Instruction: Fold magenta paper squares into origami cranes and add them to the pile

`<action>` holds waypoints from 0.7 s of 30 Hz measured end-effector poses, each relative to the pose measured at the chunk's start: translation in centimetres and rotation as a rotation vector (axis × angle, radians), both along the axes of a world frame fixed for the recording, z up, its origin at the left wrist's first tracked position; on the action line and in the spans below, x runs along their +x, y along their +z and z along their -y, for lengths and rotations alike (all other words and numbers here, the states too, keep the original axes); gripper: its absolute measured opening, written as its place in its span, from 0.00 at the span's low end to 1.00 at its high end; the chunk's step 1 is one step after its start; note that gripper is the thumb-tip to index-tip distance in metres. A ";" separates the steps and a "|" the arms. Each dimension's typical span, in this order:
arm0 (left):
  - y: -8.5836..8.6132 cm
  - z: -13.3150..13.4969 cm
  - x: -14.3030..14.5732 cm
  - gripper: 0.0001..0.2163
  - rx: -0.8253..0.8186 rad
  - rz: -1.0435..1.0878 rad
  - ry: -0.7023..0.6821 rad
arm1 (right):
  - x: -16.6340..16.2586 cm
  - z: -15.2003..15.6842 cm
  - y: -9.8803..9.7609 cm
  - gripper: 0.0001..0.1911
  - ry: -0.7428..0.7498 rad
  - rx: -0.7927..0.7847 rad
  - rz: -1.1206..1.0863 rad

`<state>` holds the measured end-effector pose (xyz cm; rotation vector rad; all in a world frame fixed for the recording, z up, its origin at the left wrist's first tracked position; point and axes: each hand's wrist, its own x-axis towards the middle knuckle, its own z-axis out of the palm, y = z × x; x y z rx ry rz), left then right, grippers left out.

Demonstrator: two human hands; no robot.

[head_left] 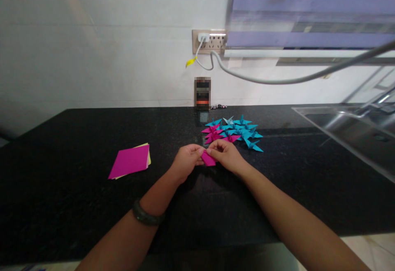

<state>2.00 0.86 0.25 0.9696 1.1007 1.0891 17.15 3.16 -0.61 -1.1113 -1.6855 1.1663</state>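
Both my hands meet over the black countertop (77, 205) and pinch a small folded piece of magenta paper (209, 159). My left hand (186, 160) grips its left side with fingers closed; a dark bracelet sits on that wrist. My right hand (226, 155) pinches the paper's top and right side. Just behind my hands lies a pile of several folded paper cranes (237, 133), blue ones and magenta ones. A small stack of flat paper sheets (130, 161), magenta on top with yellow beneath, lies to the left of my hands.
A steel sink (354, 131) is set into the counter at the right. On the wall behind, a socket panel (210, 41) has a white plug and a grey cable (277, 79) running right. A small dark object (203, 92) leans against the wall.
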 end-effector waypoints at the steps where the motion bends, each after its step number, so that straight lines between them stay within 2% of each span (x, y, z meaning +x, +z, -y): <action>1: 0.0 0.0 0.0 0.07 0.030 -0.021 0.015 | 0.0 0.0 0.0 0.14 0.001 -0.009 0.014; 9: -0.4 -0.2 -0.1 0.06 0.192 -0.137 0.077 | 0.1 0.3 0.4 0.20 0.051 0.087 0.173; 21: 0.2 0.0 -0.2 0.07 0.189 -0.147 0.087 | 0.1 0.2 0.1 0.20 0.084 0.162 0.222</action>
